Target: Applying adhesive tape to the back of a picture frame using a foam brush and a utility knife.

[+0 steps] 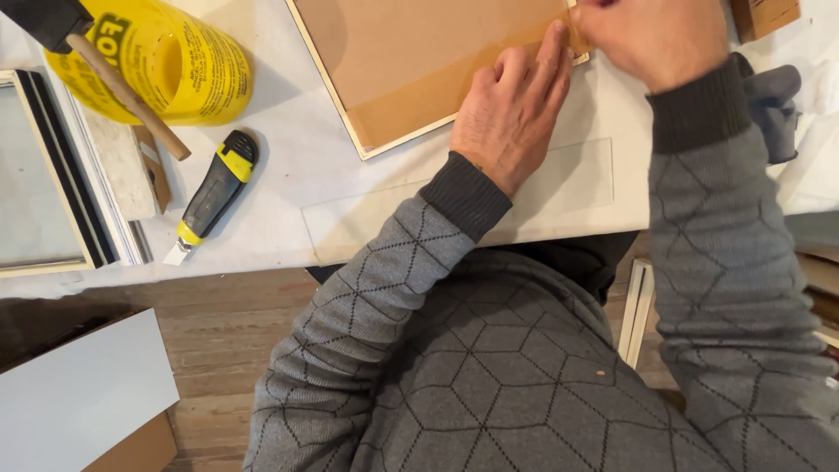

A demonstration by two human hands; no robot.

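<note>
A picture frame lies face down with its brown backing board (411, 48) up, on the white table (280, 175). A strip of brown tape (446, 87) runs along its near edge. My left hand (511, 109) lies flat with fingers together, pressing the tape at the frame's corner. My right hand (655, 35) pinches the end of the tape at that same corner, by the top edge of the view. A clear glass pane (559, 188) lies under my left wrist.
A black-and-yellow utility knife (212, 192) lies left of the frame. A yellow container (157, 57) with a wooden-handled brush (122, 92) sits at back left. Other frames (52, 166) lie at the far left. A grey cloth (773, 100) lies right. Boards lean on the wooden floor below.
</note>
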